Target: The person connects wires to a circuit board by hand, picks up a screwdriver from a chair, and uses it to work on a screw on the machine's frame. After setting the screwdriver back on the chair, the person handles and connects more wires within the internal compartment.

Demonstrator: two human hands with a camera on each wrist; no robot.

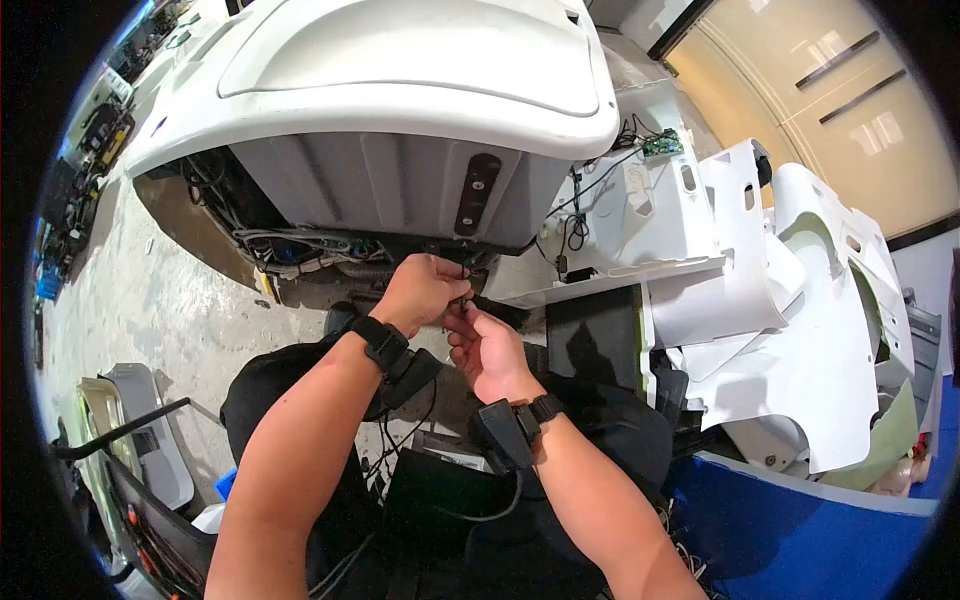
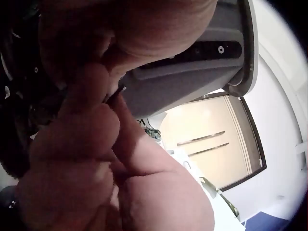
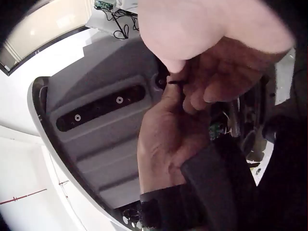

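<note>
My two hands meet just below the lower edge of a grey ribbed panel (image 1: 400, 190) under a white rounded shell (image 1: 400, 60). A thin black cord-like piece (image 3: 176, 83) runs between their fingertips; its dark end (image 2: 118, 92) sticks out past the right thumb in the left wrist view. My left hand (image 1: 418, 292) pinches it from above, fingers bent. The right hand (image 1: 492, 352), palm turned up with curled fingers, pinches it lower down. Most of the piece is hidden by the fingers, and its exact kind I cannot tell.
Bundled wires (image 1: 300, 245) hang under the shell at left. A white housing (image 1: 640, 210) with a green circuit board (image 1: 662, 145) and black cables stands at right, beside more white covers (image 1: 800, 370). A black box (image 1: 440, 500) lies between the person's legs.
</note>
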